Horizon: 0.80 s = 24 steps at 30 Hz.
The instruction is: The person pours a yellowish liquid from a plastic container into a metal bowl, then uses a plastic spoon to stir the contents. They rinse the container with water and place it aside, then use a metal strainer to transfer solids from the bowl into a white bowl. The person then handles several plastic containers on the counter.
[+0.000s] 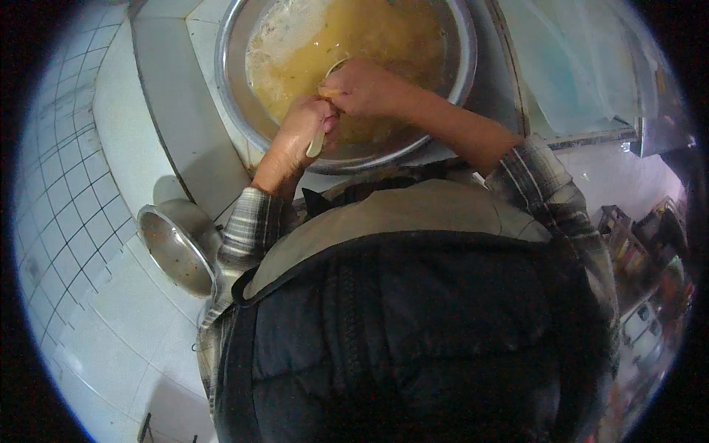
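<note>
A wide metal basin (224, 77) stands at the top of the view, holding cloudy yellow liquid (354, 27) with pale foam at its left side. Over the basin's near part, my left hand (310, 122) is closed around a pale handle (316, 143), whose end sticks out below the fingers. My right hand (360, 86) meets the left one, its fingers bent close to the left thumb. A curved rim shows just behind the right hand; what it belongs to is mostly hidden. Whether the right hand grips something small between its fingers is unclear.
An empty-looking metal bowl (180, 249) sits tilted on the white tiled surface at the left, near my left sleeve. A tiled wall (72, 194) rises beyond it. At the upper right is a ledge with translucent plastic sheeting (587, 66). Crates and mixed items (626, 238) stand low at the right.
</note>
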Tool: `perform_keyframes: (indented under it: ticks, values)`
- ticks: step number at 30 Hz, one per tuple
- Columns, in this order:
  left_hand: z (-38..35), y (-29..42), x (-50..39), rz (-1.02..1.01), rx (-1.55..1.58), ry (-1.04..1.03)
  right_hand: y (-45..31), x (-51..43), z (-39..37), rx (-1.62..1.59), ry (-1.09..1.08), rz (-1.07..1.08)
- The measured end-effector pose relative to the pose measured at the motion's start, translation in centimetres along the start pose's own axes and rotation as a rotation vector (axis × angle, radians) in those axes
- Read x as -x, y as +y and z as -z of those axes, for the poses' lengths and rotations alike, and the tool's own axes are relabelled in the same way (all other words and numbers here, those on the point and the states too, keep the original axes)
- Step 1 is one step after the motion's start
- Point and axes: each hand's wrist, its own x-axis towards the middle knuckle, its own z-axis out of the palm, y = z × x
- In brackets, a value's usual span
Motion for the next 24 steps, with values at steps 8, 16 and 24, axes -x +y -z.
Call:
perform_keyframes:
  ticks: [8, 16, 24]
  values:
    - [0.8, -1.4, -1.3, -0.034, -0.195, 0.162, 1.6, 0.6, -0.2, 0.342, -0.065, -0.443]
    - [2.1, -1.6, -1.8, -0.749, -0.961, 0.412, 6.1, 2.4, 3.2, 0.149, 0.224, -0.681]
    - [0.5, -0.1, -1.7, -0.255, -0.088, 0.134, 0.4, 1.7, 2.5, -0.767, 0.218, -0.229]
